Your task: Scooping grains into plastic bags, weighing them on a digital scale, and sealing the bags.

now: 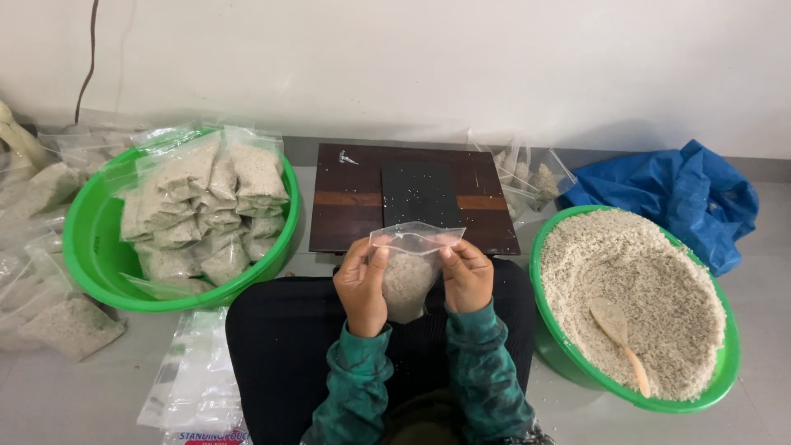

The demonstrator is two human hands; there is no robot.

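Both hands — left hand [361, 284], right hand [466, 276] — pinch the top of a small clear plastic bag of pale grain [409, 268], held over the lap (mouth looks unsealed). A slack pinch could tip it — grain spills onto the floor.

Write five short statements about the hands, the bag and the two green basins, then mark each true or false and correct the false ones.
1. Both hands hold one small clear bag at its top edge. True: left hand and right hand pinch it.
2. The bag is empty. False: pale grain fills its lower part.
3. A wooden spoon lies in the right basin. True.
4. The left basin holds loose grain. False: it holds filled bags.
5. The dark board sits on the person's lap. False: it lies on the floor beyond the hands.
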